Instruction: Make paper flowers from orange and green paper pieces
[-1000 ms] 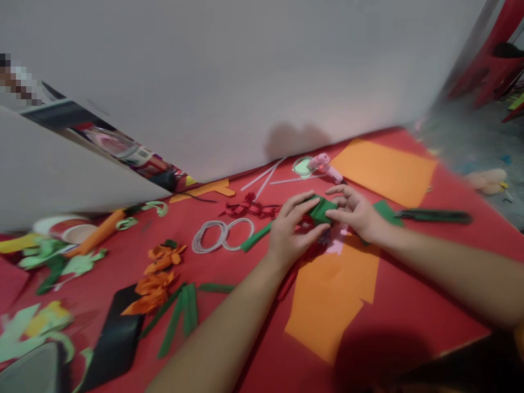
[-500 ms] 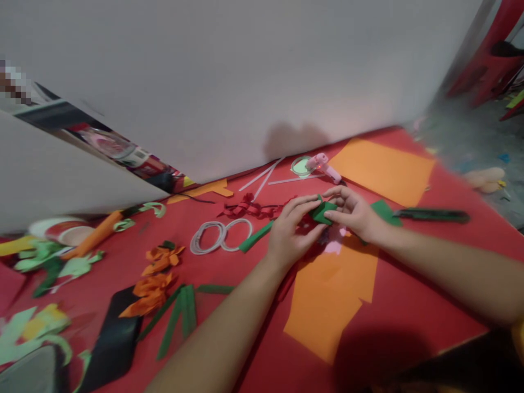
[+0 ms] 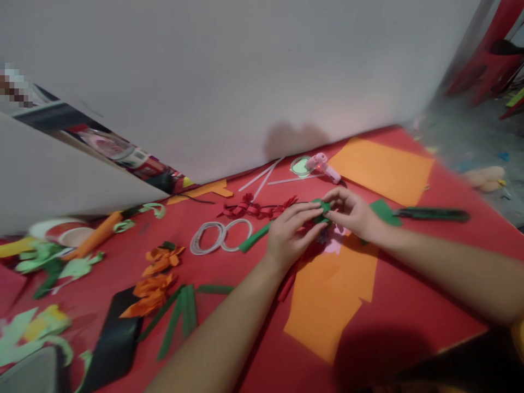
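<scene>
Both hands meet at the middle of the red table (image 3: 409, 316) over a small piece of green paper (image 3: 321, 210). My left hand (image 3: 289, 236) pinches its near side with thumb and fingers. My right hand (image 3: 355, 215) pinches its far side from the right. Under the hands lie red and pink paper bits, partly hidden, on the upper edge of an orange sheet (image 3: 329, 297). A green paper strip (image 3: 254, 237) lies just left of my left hand.
A pink glue gun (image 3: 325, 166) and a tape ring (image 3: 302, 165) lie near the grey wall. A second orange sheet (image 3: 380, 169), a dark cutter (image 3: 434, 215), wire rings (image 3: 221, 236), a red paper chain (image 3: 254, 208), orange flowers (image 3: 158, 273) and green strips (image 3: 180, 316) surround the hands.
The green paper looks smaller and more folded between the fingers than a second ago. Both hands have stayed in nearly the same place.
</scene>
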A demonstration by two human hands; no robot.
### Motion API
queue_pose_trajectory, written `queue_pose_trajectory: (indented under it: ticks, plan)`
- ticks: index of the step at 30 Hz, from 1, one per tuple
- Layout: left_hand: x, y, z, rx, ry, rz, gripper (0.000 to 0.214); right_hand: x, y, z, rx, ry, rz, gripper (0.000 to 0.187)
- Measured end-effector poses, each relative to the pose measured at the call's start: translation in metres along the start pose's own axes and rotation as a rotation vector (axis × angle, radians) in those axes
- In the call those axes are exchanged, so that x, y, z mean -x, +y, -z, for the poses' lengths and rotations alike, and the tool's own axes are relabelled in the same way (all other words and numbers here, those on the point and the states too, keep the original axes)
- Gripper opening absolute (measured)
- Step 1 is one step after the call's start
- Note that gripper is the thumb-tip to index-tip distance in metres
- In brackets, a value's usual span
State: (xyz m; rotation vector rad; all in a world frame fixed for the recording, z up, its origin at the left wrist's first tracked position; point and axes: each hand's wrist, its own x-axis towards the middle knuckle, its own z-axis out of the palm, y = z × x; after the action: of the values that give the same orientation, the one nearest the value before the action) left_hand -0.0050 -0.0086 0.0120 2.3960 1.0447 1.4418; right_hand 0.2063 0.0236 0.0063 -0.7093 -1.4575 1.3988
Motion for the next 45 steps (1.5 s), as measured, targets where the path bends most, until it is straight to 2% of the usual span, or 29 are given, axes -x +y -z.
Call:
queue_pose_trajectory:
  ticks: [5,10,12,15,19,26,35,45]
  plan:
    - [0.001,0.000,0.000,-0.011,0.044,0.040,0.028,0.005,-0.005,0.000,0.135,-0.053,0.072,0.028]
    - [-0.001,0.000,-0.001,0.040,0.081,0.104,0.020,0.004,-0.009,0.007,0.450,-0.084,0.390,0.029]
    - [-0.001,0.000,-0.002,0.064,0.078,0.109,0.021,0.002,-0.007,0.009,0.513,-0.057,0.450,0.022]
    - [-0.001,0.001,-0.002,0.084,0.067,0.116,0.023,0.000,-0.004,0.009,0.574,-0.016,0.468,0.017]
    - [0.000,0.000,-0.003,0.069,0.054,0.137,0.024,0.001,-0.003,0.007,0.625,-0.008,0.485,0.020]
    - [0.002,-0.003,-0.004,0.093,0.037,0.126,0.040,0.000,-0.003,0.007,0.524,-0.057,0.439,0.020]
    - [0.001,-0.005,-0.004,0.218,0.011,0.059,0.045,-0.007,0.004,0.016,0.467,-0.100,0.524,0.015]
    - [0.007,-0.009,-0.008,0.287,0.009,0.188,0.043,-0.004,-0.007,0.015,0.483,-0.070,0.463,0.012]
